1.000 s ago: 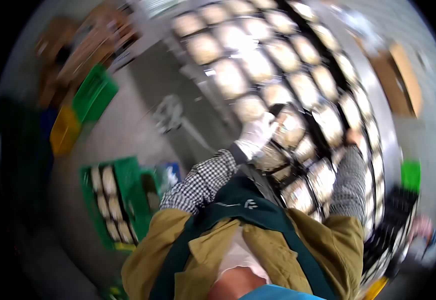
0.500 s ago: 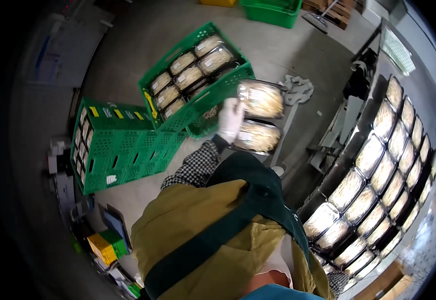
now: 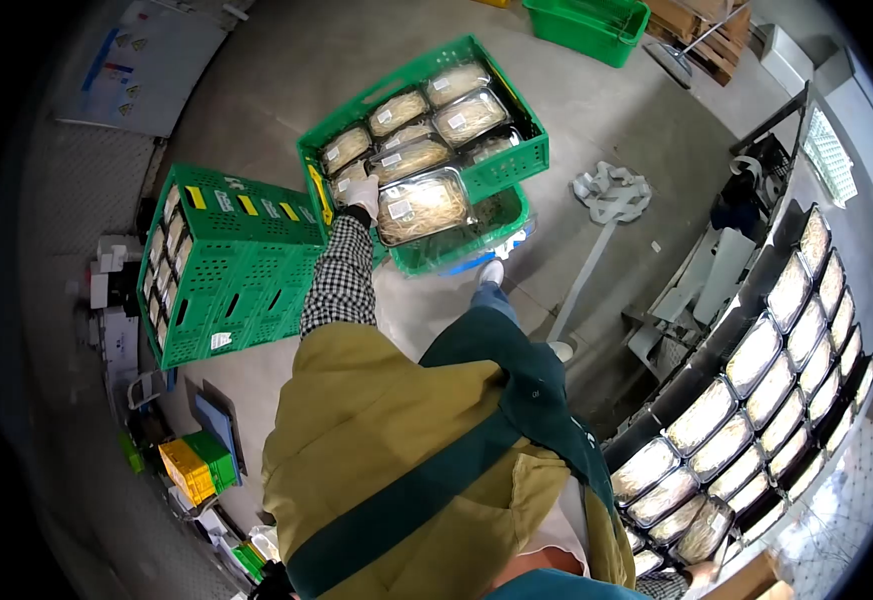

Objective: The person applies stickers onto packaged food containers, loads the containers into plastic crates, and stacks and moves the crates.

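Note:
My gloved left hand grips the left edges of two clear-lidded black trays of pale, stringy food. The nearer tray overhangs the near wall of a green crate; the farther tray is over the crate's inside. More such trays, with white labels, lie in the crate. At the lower right my right hand, partly cut off, holds the edge of a tilted tray above the rows of similar trays. Its fingers show only in part.
Stacked green crates stand left of the open crate. A green tub sits beneath its near side. A pale strap lies coiled on the floor. At the back are another green tub, a broom and a wooden pallet.
My left hand has moved left with the two trays, from over the floor to the open crate. My right hand has come into view at the lower right with a tilted tray.

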